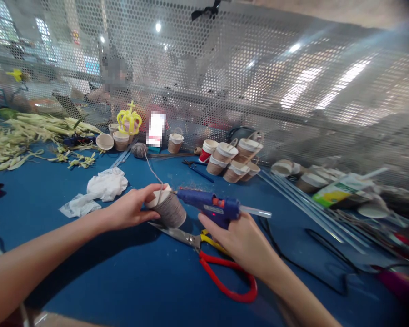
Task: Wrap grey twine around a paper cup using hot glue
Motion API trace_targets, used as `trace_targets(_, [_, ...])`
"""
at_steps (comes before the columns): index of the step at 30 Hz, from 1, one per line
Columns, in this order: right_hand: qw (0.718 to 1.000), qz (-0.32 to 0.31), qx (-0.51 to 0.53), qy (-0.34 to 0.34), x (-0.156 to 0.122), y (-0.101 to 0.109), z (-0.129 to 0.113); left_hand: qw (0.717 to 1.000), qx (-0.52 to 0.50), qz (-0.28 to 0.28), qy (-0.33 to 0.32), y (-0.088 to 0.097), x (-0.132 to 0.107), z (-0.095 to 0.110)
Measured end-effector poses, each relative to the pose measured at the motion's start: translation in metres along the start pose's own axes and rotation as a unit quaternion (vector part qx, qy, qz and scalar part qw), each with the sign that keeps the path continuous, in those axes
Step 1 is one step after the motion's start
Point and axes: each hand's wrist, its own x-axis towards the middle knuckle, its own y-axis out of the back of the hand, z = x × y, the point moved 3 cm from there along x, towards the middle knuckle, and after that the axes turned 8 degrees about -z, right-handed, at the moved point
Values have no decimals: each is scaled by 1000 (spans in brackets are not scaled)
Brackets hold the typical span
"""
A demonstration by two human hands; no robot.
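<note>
Tilted in my left hand [134,206] is a paper cup [170,211] wound with grey yarn, its white rim uncovered. My fingers and thumb close around the rim end. A strand of yarn runs from that rim up to a grey yarn ball [139,150] farther back. My right hand [236,236] grips a blue glue gun [207,204], with a clear glue stick poking out of its back. Its nozzle points left, at or very near the cup's rim; whether it touches I cannot tell. Below lie scissors [191,240] with red and yellow handles, partly behind my right hand.
Crumpled white plastic [105,186] lies left of the cup. Several small wrapped cups [236,159] stand at the back, near blue-handled pliers [201,172]. Clear glue sticks [303,209] and a black cord [330,254] lie right. Dried husks [30,131] cover the back left. Perforated mesh [197,68] rises behind.
</note>
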Motion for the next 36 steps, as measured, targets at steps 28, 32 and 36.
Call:
trace_targets(28, [998, -2, 59, -1, 5, 2, 7, 1000, -8, 1, 6, 0, 1, 3])
trace_targets(32, [988, -32, 129, -77, 9, -2, 14, 1000, -11, -5, 17, 0, 1, 4])
trace_targets(36, [974, -62, 181, -121, 10, -8, 25, 999, -2, -9, 37, 0, 2, 4])
